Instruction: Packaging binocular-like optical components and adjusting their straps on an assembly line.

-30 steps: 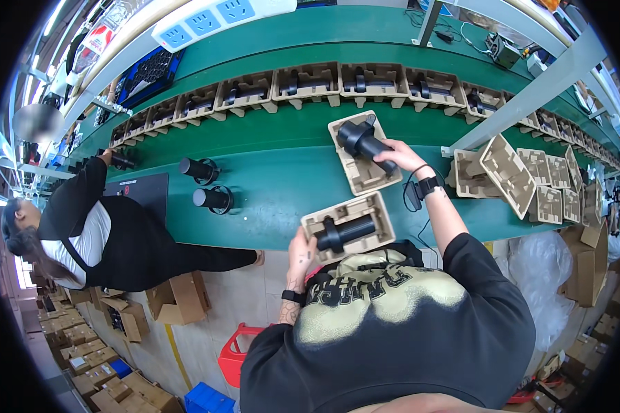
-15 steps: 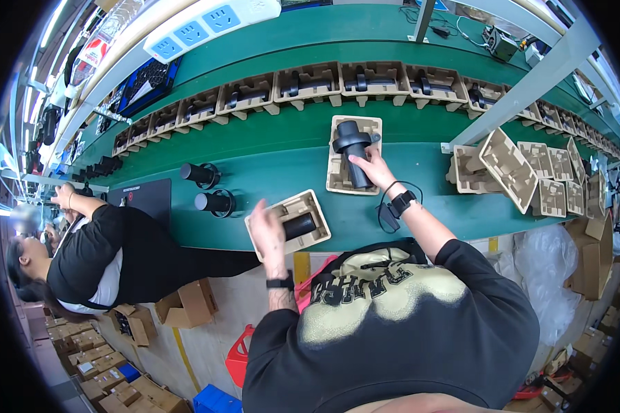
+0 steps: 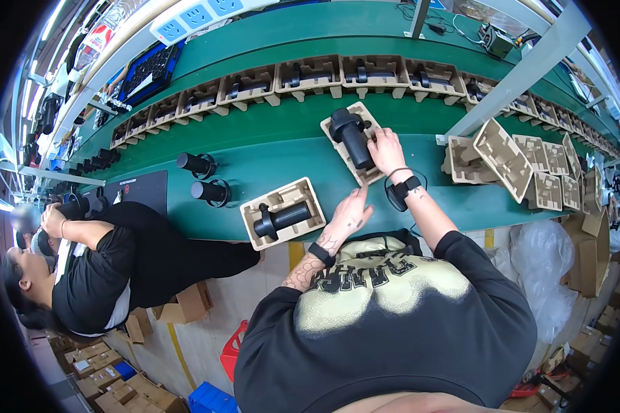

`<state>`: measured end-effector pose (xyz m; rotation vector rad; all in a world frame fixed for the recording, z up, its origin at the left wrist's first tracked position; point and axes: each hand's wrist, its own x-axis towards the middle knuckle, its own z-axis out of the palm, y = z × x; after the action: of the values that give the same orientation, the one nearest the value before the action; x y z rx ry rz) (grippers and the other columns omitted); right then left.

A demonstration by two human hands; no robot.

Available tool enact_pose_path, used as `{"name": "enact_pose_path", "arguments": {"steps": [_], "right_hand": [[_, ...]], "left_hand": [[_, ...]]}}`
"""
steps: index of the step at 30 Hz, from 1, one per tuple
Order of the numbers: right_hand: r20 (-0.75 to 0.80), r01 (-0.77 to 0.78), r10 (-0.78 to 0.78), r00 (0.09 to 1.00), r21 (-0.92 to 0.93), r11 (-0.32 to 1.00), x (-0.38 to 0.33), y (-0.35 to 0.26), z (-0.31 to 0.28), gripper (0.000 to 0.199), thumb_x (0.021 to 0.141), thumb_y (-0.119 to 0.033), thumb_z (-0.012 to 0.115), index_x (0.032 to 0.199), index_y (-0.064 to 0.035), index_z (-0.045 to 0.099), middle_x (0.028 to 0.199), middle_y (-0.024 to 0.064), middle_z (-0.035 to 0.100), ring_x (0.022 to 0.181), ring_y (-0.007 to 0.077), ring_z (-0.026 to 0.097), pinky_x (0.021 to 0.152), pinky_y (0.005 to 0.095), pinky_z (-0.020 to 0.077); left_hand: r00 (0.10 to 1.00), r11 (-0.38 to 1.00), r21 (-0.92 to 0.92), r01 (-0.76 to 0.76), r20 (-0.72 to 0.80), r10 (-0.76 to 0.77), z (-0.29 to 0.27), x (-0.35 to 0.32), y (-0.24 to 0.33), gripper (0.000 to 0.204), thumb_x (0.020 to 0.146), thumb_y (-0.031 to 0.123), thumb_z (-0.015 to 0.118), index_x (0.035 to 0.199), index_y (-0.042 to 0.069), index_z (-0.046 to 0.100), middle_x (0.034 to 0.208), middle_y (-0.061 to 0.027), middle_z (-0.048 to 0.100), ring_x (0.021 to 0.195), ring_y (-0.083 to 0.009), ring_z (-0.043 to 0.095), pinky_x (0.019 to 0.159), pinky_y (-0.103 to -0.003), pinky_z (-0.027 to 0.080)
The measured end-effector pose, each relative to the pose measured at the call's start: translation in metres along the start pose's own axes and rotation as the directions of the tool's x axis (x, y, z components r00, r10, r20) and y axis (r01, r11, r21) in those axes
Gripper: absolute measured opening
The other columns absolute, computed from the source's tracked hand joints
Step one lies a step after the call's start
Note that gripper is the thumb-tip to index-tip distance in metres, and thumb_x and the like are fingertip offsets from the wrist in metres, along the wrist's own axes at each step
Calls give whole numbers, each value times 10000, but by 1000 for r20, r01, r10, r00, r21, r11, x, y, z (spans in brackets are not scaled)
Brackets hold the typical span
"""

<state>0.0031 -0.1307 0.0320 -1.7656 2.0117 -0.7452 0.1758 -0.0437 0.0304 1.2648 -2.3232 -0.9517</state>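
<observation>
Smooth black flanged tube [image 3: 355, 141] in a tan moulded tray [image 3: 367, 177] on the green counter [image 3: 265, 165], right hand [image 3: 388, 150] at the tube's side, its grip unclear, left hand [image 3: 351, 212] loosely spread by the tray's near end, second filled tray [image 3: 275, 200] leftward

The left tray [image 3: 277, 199], formerly nearside of the right tray [image 3: 342, 151], now lies left of it; the left hand [image 3: 352, 210] has moved to the right tray's near end.

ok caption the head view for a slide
Right hand and left hand at a tan tray holding a black cylindrical part, a second filled tray to the left.
</observation>
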Motion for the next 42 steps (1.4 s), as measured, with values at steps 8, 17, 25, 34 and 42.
{"name": "enact_pose_path", "arguments": {"steps": [8,17,25,34,42], "right_hand": [[58,135,-136,989,12,991,-2,-16,15,755,717,-252,655,1383,-40,369,1120,247,571,985,409,578,890,459,459],[-86,250,-241,967,109,962,-4,17,25,451,747,-271,612,1115,-12,603,1150,217,548,1157,356,468,884,496,433],[239,429,-402,884,-70,901,-50,51,5,609,639,-16,567,1236,-135,562,1205,81,581,1217,308,459,997,447,382],[365,435,-404,839,-3,900,-69,46,12,608,637,22,518,1224,-124,582,1190,90,594,1247,322,435,1044,451,354],[275,360,-308,911,-161,919,-45,1,30,695,831,-441,574,1364,-24,413,1497,120,285,1394,321,231,1085,573,232]], "left_hand": [[929,996,73,58,-370,-27,-37,-32,-20,374,829,135,569,1184,20,550,1123,-209,567,1048,-383,537,917,-429,434],[889,954,14,298,-369,-272,-25,-86,-65,369,850,293,612,1038,-24,606,835,-205,631,799,-387,601,737,-468,470],[841,907,-10,422,-369,-395,-43,-23,-93,294,814,281,573,916,13,637,772,-186,667,756,-371,648,697,-458,499],[895,941,39,337,-324,-307,-42,24,-69,342,831,353,575,850,14,623,778,-222,656,789,-391,645,724,-462,503],[903,885,248,395,-284,-323,-24,45,-66,368,828,354,597,860,-13,598,756,-221,656,757,-372,664,677,-466,528]]}}
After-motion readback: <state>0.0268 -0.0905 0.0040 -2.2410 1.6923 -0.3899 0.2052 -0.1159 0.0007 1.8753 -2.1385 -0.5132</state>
